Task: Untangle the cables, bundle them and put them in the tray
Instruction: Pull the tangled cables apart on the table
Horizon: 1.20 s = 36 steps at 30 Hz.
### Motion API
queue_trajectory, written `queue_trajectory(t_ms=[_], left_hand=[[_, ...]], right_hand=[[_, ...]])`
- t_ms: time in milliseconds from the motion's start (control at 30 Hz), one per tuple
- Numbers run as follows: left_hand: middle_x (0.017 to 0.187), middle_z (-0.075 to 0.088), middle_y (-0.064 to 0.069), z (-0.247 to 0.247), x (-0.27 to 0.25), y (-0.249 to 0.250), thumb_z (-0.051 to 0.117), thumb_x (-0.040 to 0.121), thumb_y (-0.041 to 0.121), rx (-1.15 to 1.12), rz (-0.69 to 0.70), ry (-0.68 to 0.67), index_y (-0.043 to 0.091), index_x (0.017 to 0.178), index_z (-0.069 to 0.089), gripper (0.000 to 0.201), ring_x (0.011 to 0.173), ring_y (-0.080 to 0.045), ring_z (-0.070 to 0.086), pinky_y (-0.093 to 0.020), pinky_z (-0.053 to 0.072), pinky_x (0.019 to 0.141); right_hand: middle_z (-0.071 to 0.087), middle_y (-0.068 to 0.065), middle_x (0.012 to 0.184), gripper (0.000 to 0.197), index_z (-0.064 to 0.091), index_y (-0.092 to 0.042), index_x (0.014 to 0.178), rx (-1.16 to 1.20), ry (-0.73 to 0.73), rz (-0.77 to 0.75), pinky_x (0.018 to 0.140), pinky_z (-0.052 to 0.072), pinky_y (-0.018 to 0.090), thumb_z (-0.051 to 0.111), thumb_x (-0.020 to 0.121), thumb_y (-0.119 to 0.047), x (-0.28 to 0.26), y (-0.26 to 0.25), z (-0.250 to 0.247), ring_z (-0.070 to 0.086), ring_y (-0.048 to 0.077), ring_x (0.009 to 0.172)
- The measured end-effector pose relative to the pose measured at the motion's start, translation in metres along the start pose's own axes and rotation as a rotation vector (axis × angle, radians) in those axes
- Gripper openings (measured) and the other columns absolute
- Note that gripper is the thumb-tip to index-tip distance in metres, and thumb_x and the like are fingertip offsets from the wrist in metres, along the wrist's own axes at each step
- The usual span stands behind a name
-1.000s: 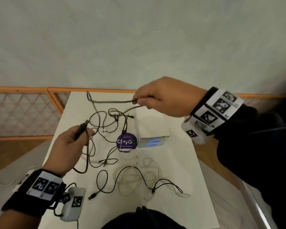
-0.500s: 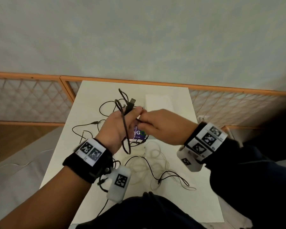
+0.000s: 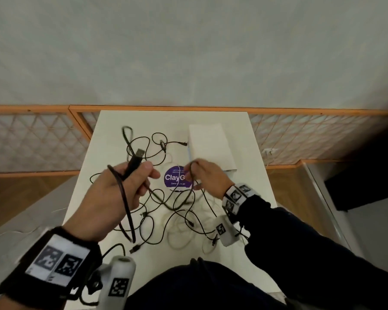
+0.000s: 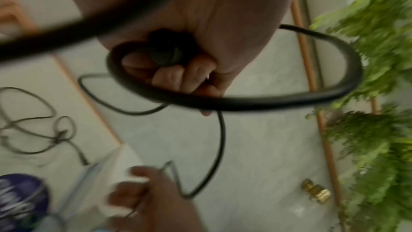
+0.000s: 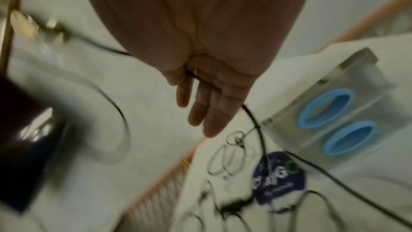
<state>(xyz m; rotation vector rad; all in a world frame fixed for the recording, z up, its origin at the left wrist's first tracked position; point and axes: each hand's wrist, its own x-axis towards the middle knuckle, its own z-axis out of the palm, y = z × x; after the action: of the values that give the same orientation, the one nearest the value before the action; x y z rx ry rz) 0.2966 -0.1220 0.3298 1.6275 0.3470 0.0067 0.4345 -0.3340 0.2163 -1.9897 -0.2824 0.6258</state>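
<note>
My left hand (image 3: 148,175) grips a thick black cable (image 3: 126,202) just behind its USB plug (image 3: 139,152). One loop of it hangs over the back of that hand. In the left wrist view the fingers (image 4: 178,77) curl tightly round the cable (image 4: 278,101). The same cable sags across to my right hand (image 3: 195,177) and lies hooked over its fingers, which are straight in the right wrist view (image 5: 200,112). Several thin black cables (image 3: 157,220) and a white one (image 3: 177,231) lie tangled on the white table (image 3: 112,135). The clear tray (image 3: 211,142) stands at the back right.
A round purple sticker (image 3: 177,177) lies between my hands. Two blue rings (image 5: 334,112) sit inside the tray (image 5: 356,70). An orange lattice fence (image 3: 43,142) runs behind the table, and green plants (image 4: 368,59) stand beyond it. Wooden floor lies on both sides.
My hands were together over the sticker and have drawn apart. The right hand moved right with the cable over its fingers, and the left hand came nearer to me, still holding the plug end.
</note>
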Motion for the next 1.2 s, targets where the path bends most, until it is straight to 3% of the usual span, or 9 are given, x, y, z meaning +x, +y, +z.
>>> queue_trajectory(t_ms=[100,267,533,733,800,867,1000,1100,1200], left_hand=[[0.065,0.052,0.006,-0.005,-0.001,-0.038,0.064,0.100,0.050,0.178,-0.107,-0.039,0.022,0.093,0.080,0.033,0.054,-0.010,0.043,-0.027,0.033,0.056],[0.057,0.054,0.016,0.005,-0.010,-0.069,0.064,0.102,0.037,0.387,-0.157,-0.091,0.023,0.091,0.078,0.023,0.051,-0.001,0.048,-0.032,0.040,0.062],[0.079,0.065,0.001,0.033,-0.013,-0.053,0.060,0.077,0.025,0.232,-0.179,-0.213,0.026,0.102,0.079,0.031,0.060,-0.017,0.041,-0.036,0.039,0.068],[0.095,0.072,0.011,0.060,-0.005,-0.056,0.074,0.096,0.021,0.549,-0.080,-0.322,0.030,0.108,0.074,0.015,0.064,-0.012,0.058,-0.032,0.049,0.071],[0.095,0.066,0.001,0.068,0.001,-0.058,0.074,0.094,0.022,0.754,-0.077,-0.454,0.031,0.113,0.067,0.022,0.074,-0.023,0.066,-0.034,0.052,0.069],[0.095,0.065,0.002,0.078,0.008,-0.059,0.063,0.094,0.019,0.918,-0.112,-0.543,0.031,0.117,0.060,0.026,0.089,-0.026,0.069,-0.035,0.051,0.067],[0.084,0.060,-0.001,0.109,0.015,-0.052,0.046,0.106,0.023,0.895,-0.129,-0.320,0.019,0.108,0.054,0.010,0.067,-0.018,0.054,-0.033,0.038,0.059],[0.066,0.053,-0.001,0.129,0.023,-0.043,0.047,0.100,0.017,0.336,-0.248,0.045,0.012,0.085,0.051,0.016,0.061,-0.023,0.045,-0.034,0.038,0.060],[0.059,0.038,0.001,0.134,0.033,-0.029,0.046,0.100,0.009,-0.403,-0.409,0.153,0.015,0.070,0.043,0.031,0.051,-0.019,0.037,-0.032,0.040,0.051]], right_hand=[[0.055,0.005,0.067,0.033,0.060,-0.012,0.083,0.479,0.081,0.009,0.054,0.041,0.032,0.043,0.108,-0.025,-0.016,-0.019,-0.035,0.060,0.021,0.061],[0.032,0.002,0.070,0.023,0.039,-0.019,0.072,0.896,0.191,0.042,0.059,0.026,0.036,0.044,0.092,-0.028,-0.069,0.019,-0.105,0.047,0.023,0.064],[0.058,0.012,0.074,0.025,0.058,-0.015,0.084,0.371,0.805,0.450,0.070,0.054,0.042,0.053,0.094,-0.038,-0.162,0.183,-0.166,0.066,0.031,0.077],[0.059,0.022,0.141,0.071,0.052,-0.009,0.142,-0.256,0.532,0.766,0.107,0.049,0.054,0.031,0.094,-0.057,-0.161,0.275,-0.195,0.059,0.042,0.123],[0.057,0.019,0.144,0.082,0.052,-0.014,0.142,-0.386,0.437,0.673,0.108,0.049,0.053,0.028,0.079,-0.060,-0.145,0.264,-0.187,0.057,0.040,0.126],[0.054,0.014,0.150,0.060,0.054,-0.016,0.146,-0.404,0.428,0.472,0.115,0.042,0.045,0.048,0.095,-0.046,-0.136,0.195,-0.159,0.051,0.033,0.138],[0.050,-0.002,0.156,0.056,0.047,-0.019,0.153,-0.255,0.297,-0.083,0.118,0.038,0.029,0.057,0.104,-0.044,-0.141,0.057,-0.082,0.047,0.009,0.139],[0.045,-0.005,0.160,0.075,0.029,-0.024,0.160,-0.121,0.019,-0.259,0.119,0.037,0.030,0.055,0.099,-0.059,-0.137,0.007,-0.032,0.045,0.007,0.144],[0.063,-0.005,0.133,0.072,0.035,-0.025,0.148,-0.154,-0.079,-0.261,0.098,0.055,0.042,0.062,0.094,-0.063,-0.122,0.004,0.001,0.066,0.015,0.113]])
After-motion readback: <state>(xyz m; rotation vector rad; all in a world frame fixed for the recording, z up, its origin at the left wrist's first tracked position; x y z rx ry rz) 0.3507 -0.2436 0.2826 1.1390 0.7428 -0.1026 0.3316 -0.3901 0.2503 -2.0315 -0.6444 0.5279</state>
